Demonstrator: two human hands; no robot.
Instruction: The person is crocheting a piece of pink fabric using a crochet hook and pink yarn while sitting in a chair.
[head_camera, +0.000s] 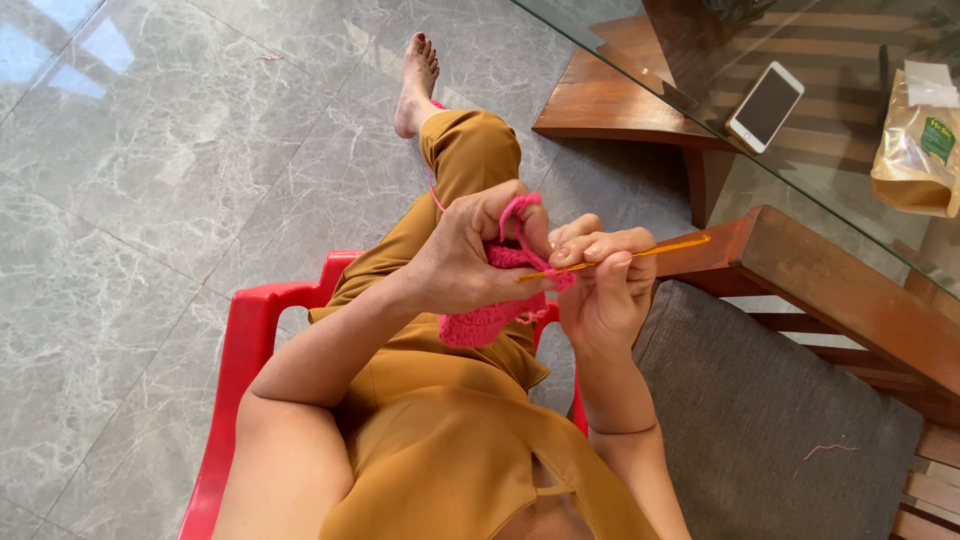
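From the head view, the left hand (462, 262) has its grip closed on a pink crocheted piece (487, 318), with a loop of pink yarn (518, 212) drawn over its raised forefinger. The right hand (603, 283), touching the left at the fingertips, has its grip closed on a slim orange crochet hook (640, 251), whose tip meets the pink work between the two grips while its shaft points away to the right. The crocheted piece hangs just below and between both grips, over the lap. A strand of the yarn runs away from the left grip along the bent leg in mustard trousers (465, 160), towards the bare foot (416, 85) resting on the grey marble floor (150, 180). Below the grips sits a red plastic chair (245, 340), its arm to the left. To the right of the right grip, close by, stands a wooden seat with a grey cushion (760, 420); its wooden arm (840, 290) lies just beyond the hook's end and narrows the room on that side. A scrap of pink thread (828, 450) lies on the cushion. Farther right and beyond, a glass worktop (640, 50) carries a white phone (765, 106) and a tan paper pouch (915, 150), well apart from both grips. Left of the left grip, the floor gives wide room.
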